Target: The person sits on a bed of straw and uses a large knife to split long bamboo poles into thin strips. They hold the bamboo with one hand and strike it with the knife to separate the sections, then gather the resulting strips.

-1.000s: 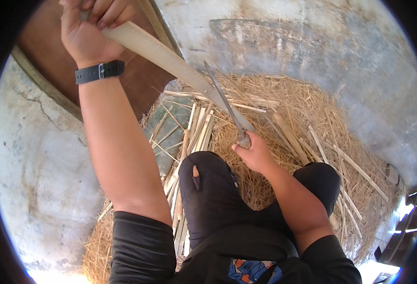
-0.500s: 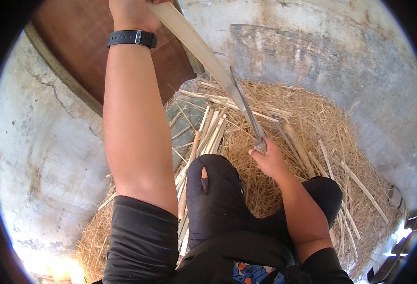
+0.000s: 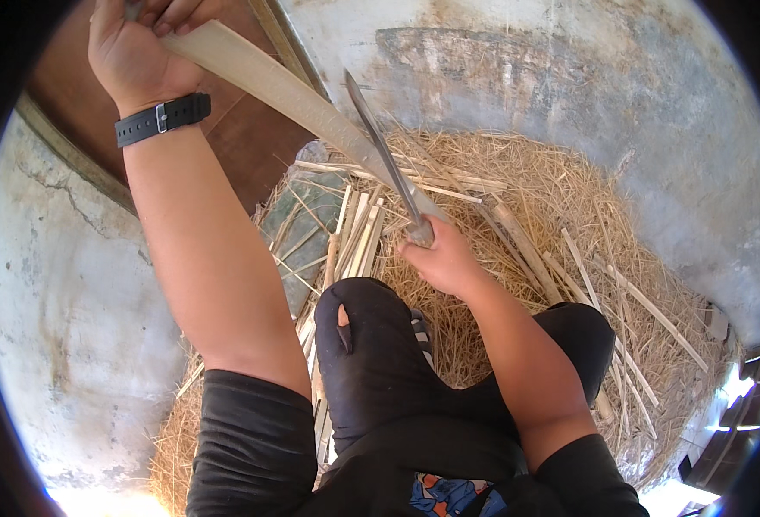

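My left hand (image 3: 151,56), with a black watch strap (image 3: 162,119) at its wrist, is raised at the upper left, its fingers closed around one end of a long, pale bamboo strip (image 3: 268,82). That strip slants down to the right, its lower end reaching beside my right hand. My right hand (image 3: 444,258) grips the handle of a long knife (image 3: 386,155), whose narrow dark blade points up and left. In this view the blade crosses over the strip's lower part; whether it touches cannot be made out.
Dry straw-like shavings (image 3: 535,185) cover the floor. Split pale sticks (image 3: 364,228) lie left of my knees, and thicker poles (image 3: 526,250) on the right. A weathered wall (image 3: 518,77) stands ahead, with a brown panel (image 3: 242,129) at the upper left.
My left hand has moved left and slightly down, so the bamboo strip slants more. The right hand and knife have shifted up and left. The whole view has shifted a little too.
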### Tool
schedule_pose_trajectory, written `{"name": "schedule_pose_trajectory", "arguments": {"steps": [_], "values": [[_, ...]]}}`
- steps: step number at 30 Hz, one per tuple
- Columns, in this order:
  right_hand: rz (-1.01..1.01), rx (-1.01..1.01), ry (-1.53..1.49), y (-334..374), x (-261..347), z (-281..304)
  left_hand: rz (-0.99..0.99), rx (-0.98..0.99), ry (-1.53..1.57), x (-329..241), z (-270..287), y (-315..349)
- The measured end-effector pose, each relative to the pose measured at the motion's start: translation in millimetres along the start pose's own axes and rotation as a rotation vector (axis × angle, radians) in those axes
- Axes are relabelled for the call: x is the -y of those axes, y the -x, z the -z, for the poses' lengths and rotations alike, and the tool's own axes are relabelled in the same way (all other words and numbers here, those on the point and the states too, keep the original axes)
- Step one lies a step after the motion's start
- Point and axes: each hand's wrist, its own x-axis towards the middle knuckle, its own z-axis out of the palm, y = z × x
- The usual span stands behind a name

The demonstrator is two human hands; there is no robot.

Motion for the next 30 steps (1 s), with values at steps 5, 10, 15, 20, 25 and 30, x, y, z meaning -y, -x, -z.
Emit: {"name": "schedule_pose_trajectory", "arguments": {"steps": [5,10,15,20,25,30], "values": [[-0.516,-0.012,-0.008,3,-99,22,0.291,0.287,0.185,-12,58,-28],[-0.410,0.020,-0.004,5,-74,8,0.299,0.273,0.184,-17,81,-27],[0.105,-0.060,0.121,5,-41,-19,0.342,0.319,0.245,-24,82,-30],[-0.289,-0.056,0.090,-11,-96,3,0.295,0.231,0.162,-18,71,-17],[-0.425,-0.032,0.068,4,-72,10,0.322,0.285,0.274,-30,93,-9],[0.090,0.017,0.223,8,-31,-13,0.346,0.303,0.295,-39,106,-11]]}}
